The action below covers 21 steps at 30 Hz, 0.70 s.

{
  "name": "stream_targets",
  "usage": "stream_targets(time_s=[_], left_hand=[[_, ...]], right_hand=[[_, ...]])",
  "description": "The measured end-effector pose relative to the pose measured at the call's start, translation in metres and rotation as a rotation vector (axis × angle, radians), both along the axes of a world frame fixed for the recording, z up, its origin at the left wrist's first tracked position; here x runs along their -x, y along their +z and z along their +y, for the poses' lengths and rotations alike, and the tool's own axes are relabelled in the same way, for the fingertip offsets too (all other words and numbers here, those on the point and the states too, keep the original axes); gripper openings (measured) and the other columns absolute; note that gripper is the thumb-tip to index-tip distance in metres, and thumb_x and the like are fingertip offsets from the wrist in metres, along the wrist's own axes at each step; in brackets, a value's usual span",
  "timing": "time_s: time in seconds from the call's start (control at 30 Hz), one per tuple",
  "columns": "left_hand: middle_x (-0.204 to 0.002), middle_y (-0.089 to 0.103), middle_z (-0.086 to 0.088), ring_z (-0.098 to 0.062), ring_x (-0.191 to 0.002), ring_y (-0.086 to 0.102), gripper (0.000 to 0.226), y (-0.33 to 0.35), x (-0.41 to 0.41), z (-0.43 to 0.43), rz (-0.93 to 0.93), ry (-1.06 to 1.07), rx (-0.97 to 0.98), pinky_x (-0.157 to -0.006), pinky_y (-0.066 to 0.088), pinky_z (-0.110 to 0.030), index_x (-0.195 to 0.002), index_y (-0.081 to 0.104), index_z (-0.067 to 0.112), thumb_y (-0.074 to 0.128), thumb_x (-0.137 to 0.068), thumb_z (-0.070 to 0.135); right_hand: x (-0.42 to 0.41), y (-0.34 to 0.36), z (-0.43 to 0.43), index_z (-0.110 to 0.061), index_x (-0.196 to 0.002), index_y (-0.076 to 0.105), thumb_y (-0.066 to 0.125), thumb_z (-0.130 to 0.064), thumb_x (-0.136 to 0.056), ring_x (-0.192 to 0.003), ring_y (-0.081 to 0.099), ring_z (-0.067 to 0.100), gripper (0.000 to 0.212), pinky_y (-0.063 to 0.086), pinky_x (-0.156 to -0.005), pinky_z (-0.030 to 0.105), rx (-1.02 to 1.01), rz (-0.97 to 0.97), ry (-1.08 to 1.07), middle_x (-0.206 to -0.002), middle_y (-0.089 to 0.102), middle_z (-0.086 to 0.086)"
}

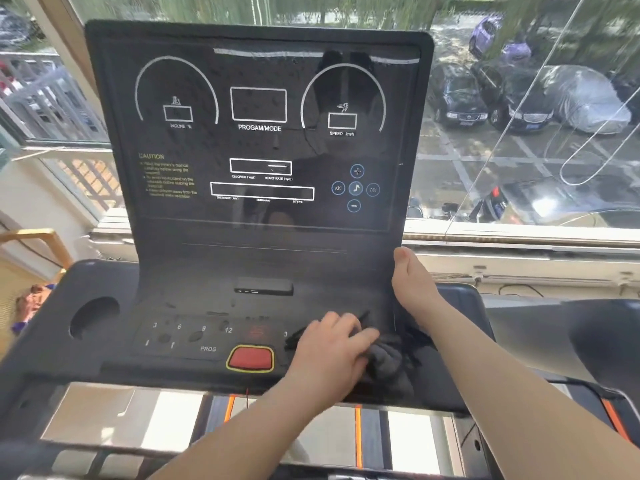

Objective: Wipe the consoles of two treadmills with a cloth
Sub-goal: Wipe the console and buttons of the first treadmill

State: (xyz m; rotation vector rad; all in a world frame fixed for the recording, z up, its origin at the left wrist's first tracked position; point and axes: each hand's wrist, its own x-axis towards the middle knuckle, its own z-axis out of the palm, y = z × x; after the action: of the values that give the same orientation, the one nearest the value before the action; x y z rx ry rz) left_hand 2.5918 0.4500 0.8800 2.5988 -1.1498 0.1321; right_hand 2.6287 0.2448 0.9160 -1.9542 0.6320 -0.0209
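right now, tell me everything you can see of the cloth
The cloth is dark grey, soft and bunched into a crumpled heap, with black stringy fringe sticking out at its edges. It lies on the lower right deck of the console, right of the red button. The left hand presses on its left part; blur hides finer detail.

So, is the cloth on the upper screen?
No, the left hand presses the cloth on the lower panel, right of the red button.
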Motion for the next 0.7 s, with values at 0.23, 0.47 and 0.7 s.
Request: stream_targets(time_s=[0.23,0.47,0.7], left_hand=[[-0.111,0.059,0.001,-0.028,-0.097,0.057,0.038,0.01,0.005,-0.005,0.097,0.263,0.001,-0.069,0.048,-0.041,-0.128,0.061,0.033,0.059,-0.091,0.04],[-0.111,0.058,0.007,-0.025,-0.096,0.054,0.038,0.005,0.014,0.008,0.055,-0.058,-0.059,-0.071,0.046,-0.04,-0.128,0.059,0.039,0.047,-0.092,0.043],[-0.136,0.05,0.003,-0.029,-0.122,0.047,0.041,0.022,-0.019,0.016,0.117,0.369,-0.108,-0.092,0.04,-0.045,-0.142,0.048,0.036,0.051,-0.101,0.03]], right_hand=[[0.003,0.008,0.006,-0.022,-0.157,0.036,0.021,-0.045,-0.112,-0.137,0.039,0.018,0.052,0.025,-0.107,0.03,-0.051,0.018,-0.023,-0.154,0.044,0.0],[0.001,0.0,0.012,-0.027,-0.157,0.035,0.016,-0.052,-0.11,-0.148,0.039,0.031,0.056,0.026,-0.122,0.049,0.077,0.037,-0.063,-0.159,0.044,0.001],[0.006,0.012,0.021,-0.022,-0.164,0.027,0.018,-0.046,-0.112,-0.155,0.026,0.023,0.058,0.019,-0.124,0.039,-0.094,0.023,-0.105,-0.168,0.031,0.0]])
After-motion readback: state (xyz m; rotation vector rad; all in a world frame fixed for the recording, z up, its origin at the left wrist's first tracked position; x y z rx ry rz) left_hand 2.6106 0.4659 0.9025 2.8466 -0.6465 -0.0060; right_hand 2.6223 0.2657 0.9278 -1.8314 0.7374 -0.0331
